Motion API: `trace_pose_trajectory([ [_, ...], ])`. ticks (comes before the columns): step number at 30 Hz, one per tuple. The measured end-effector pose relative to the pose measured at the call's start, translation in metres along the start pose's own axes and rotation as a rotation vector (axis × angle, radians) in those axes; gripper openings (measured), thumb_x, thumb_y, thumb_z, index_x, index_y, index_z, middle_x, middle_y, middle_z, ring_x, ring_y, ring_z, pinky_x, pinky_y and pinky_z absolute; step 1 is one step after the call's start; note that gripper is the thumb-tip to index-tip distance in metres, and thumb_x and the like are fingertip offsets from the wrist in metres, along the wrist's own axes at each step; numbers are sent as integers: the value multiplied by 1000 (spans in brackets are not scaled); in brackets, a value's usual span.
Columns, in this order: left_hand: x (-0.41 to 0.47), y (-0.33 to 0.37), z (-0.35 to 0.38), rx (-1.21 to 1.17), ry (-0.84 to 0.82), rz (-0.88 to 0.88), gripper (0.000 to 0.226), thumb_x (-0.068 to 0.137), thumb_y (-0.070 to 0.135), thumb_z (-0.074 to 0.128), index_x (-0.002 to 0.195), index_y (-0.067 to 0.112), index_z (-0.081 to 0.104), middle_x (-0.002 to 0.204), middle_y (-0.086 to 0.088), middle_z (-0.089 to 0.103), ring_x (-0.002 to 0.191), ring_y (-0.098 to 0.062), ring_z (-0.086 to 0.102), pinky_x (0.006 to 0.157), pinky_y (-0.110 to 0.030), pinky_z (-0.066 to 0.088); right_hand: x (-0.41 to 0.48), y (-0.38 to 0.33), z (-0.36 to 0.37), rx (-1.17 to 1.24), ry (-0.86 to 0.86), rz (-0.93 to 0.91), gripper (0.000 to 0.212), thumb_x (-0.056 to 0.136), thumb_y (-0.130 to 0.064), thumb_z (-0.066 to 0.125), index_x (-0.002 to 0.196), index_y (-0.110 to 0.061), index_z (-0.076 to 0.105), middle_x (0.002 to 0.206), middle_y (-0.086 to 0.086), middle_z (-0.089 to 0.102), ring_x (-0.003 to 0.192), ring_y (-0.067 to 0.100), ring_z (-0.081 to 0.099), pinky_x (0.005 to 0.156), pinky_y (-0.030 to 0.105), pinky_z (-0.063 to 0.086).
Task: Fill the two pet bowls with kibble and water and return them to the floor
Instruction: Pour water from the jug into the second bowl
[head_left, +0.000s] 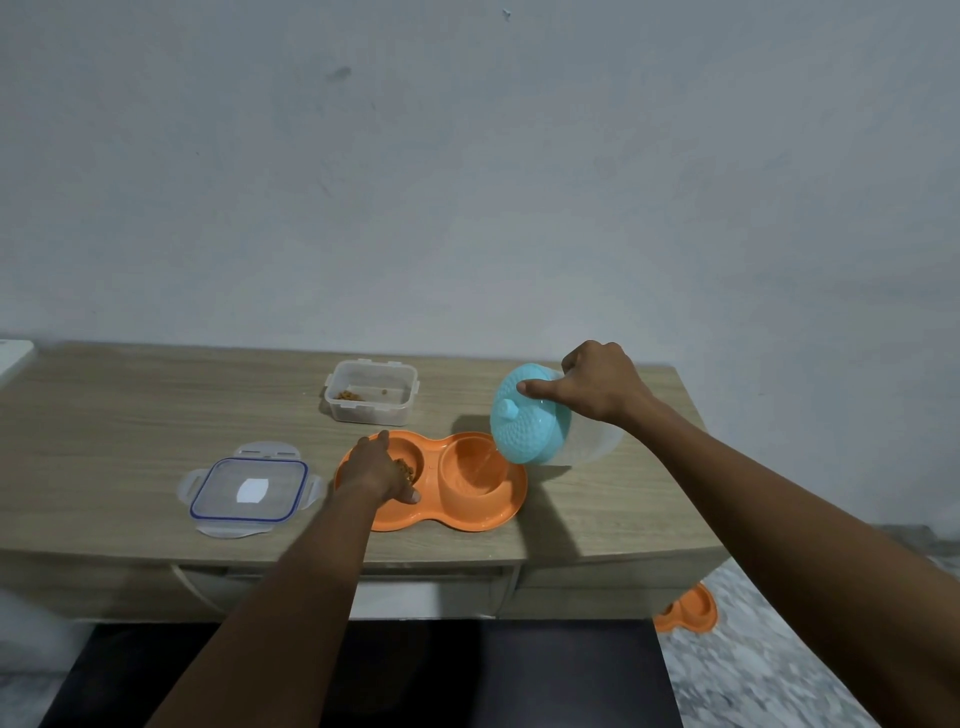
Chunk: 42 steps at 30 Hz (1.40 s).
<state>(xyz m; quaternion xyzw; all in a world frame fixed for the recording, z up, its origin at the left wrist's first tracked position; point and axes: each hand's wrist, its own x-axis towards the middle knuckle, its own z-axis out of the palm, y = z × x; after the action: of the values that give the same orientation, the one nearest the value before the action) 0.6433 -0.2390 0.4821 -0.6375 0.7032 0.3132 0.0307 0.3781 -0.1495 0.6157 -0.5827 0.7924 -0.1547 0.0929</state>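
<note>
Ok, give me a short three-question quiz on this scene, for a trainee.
1. True or false: the clear rectangular plastic container stands open, its blue-rimmed lid lying apart on the wooden table.
2. Fill in: the left hand rests over the orange plastic double bowl's compartment holding ____.
3. Which hand tilts the clear jug with the teal lid? A left hand, B right hand.
Key: 1 true; 2 kibble; 3 B.

The desk (130, 415) looks like pale wood-grain laminate, matt. The orange double bowl (467, 522) is smooth plastic with a slight sheen. The container (371, 410) and its flat lid (249, 491) are clear plastic. The jug (592, 441) is cloudy plastic, its turquoise cap (530, 426) dimpled.
</note>
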Motion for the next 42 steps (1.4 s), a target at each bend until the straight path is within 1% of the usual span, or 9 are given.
trace_pose_trajectory([
  [4, 0, 1, 0, 2, 2, -4, 124, 62, 26, 92, 157, 19, 13, 163, -9, 14, 147, -32, 23, 113, -45, 33, 1, 0, 1, -4, -1, -8, 73, 74, -69, 73, 47, -14, 34, 46, -1, 33, 51, 17, 35, 52, 32, 28],
  [11, 0, 1, 0, -4, -1, -10, 124, 62, 27, 92, 157, 20, 12, 163, -8, 16, 147, -31, 24, 113, -46, 33, 3, 1, 1, -8, -4, -11, 72, 74, -70, 73, 47, -14, 37, 48, 0, 35, 52, 16, 36, 52, 31, 28],
  [17, 0, 1, 0, -16, 0, -17, 124, 62, 25, 92, 157, 21, 13, 163, -8, 17, 146, -32, 25, 113, -47, 34, 3, -1, -1, -4, 2, -11, 73, 73, -69, 74, 47, -14, 33, 47, 0, 32, 52, 17, 34, 53, 33, 28],
  [21, 0, 1, 0, -8, 1, -17, 124, 62, 25, 92, 157, 20, 13, 163, -8, 16, 147, -32, 24, 113, -47, 34, 4, 0, -1, -4, -5, -10, 72, 73, -69, 74, 48, -14, 36, 48, 0, 33, 52, 16, 35, 53, 33, 29],
  [29, 0, 1, -1, -9, 0, -10, 123, 62, 24, 92, 157, 18, 14, 162, -8, 18, 146, -32, 26, 113, -46, 34, 5, -1, -2, -14, -4, -25, 74, 74, -68, 74, 47, -14, 31, 47, -1, 30, 52, 16, 33, 53, 33, 27],
  [42, 0, 1, 0, 0, 9, -3, 124, 61, 25, 92, 157, 18, 14, 162, -10, 19, 146, -33, 27, 112, -47, 34, 5, -2, -4, -19, -2, -21, 73, 74, -69, 73, 47, -14, 34, 48, 0, 33, 52, 16, 35, 53, 32, 28],
])
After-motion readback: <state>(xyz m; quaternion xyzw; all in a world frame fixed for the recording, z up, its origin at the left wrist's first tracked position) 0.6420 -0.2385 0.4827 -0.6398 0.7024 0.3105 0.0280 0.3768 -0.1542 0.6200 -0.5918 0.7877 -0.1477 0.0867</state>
